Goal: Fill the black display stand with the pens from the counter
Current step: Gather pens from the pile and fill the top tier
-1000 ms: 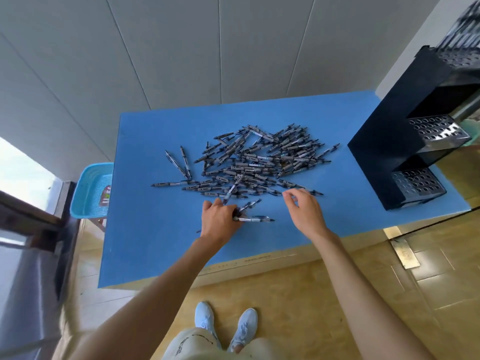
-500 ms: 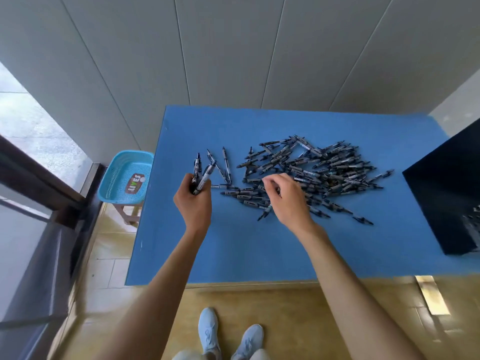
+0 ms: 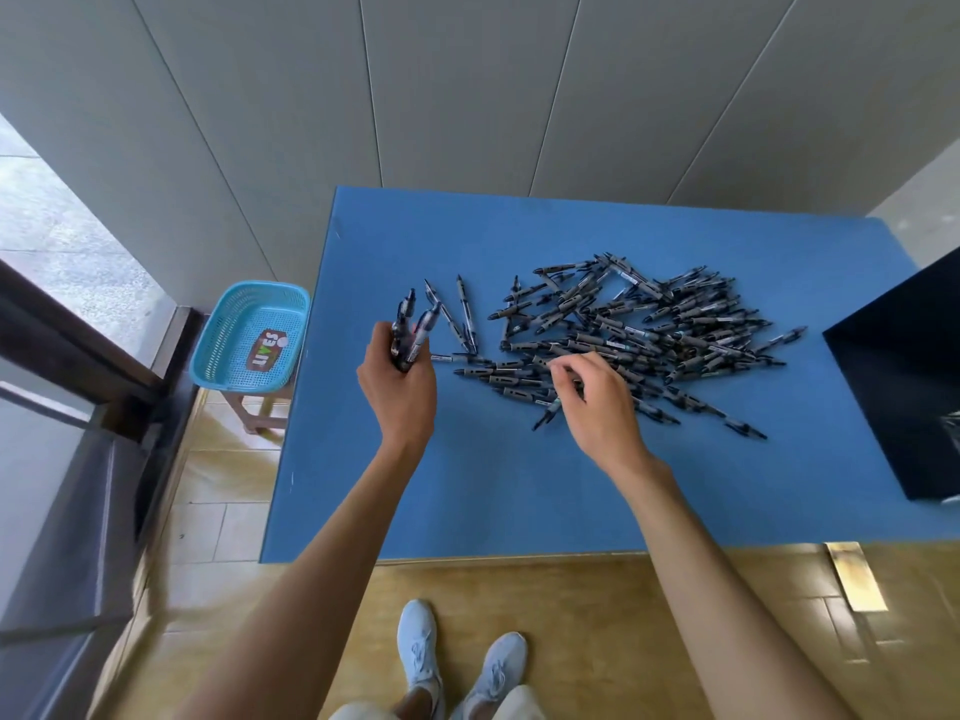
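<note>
Meanwhile, the left hand (image 3: 400, 392) is clenched around a small bundle of pens (image 3: 410, 330), held upright above the left part of the blue surface (image 3: 467, 501). One second ago this hand was pressed low at the near edge of the heap with only a pen or two under it; it has since lifted and moved left, so the bundle is judged to be growing. The right hand (image 3: 597, 402) has reached further into the near side of the loose pile of pens (image 3: 634, 330), its fingertips (image 3: 558, 367) pinching at one pen, though whether that pen is yet lifted cannot be told. The black display stand (image 3: 898, 376) sits at the far right edge of view, well apart from both hands; only its dark side panel shows, its hole trays cropped by the camera's turn leftward. Most pens remain on the surface, so filling has hardly begun. A turquoise basket (image 3: 249, 335) stands beyond the left edge.
</note>
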